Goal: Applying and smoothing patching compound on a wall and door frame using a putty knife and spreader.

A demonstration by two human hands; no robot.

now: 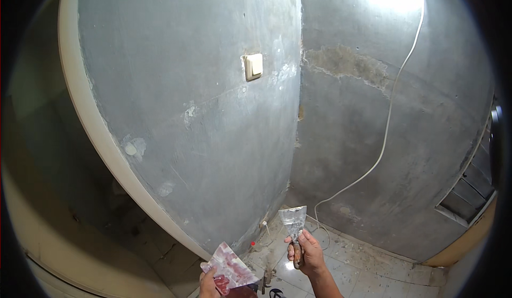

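My left hand (212,282) at the bottom is closed on a wide scraper (232,263) with a red grip and a pink-and-white smeared blade. To its right, my right hand (309,250) grips the worn wooden handle of a putty knife (293,218), whose smudged metal blade points up. Both tools are held apart below a grey plastered wall (186,85) with pale patches and a cream switch (253,66). The right-hand wall (341,138) has a rough, flaked band.
A white cable (384,138) hangs down the right wall to the tiled floor (362,266). A pale door frame (96,133) edges a dark opening at left. A recessed window (469,186) is at right. Small tools (266,276) and a red object lie on the floor.
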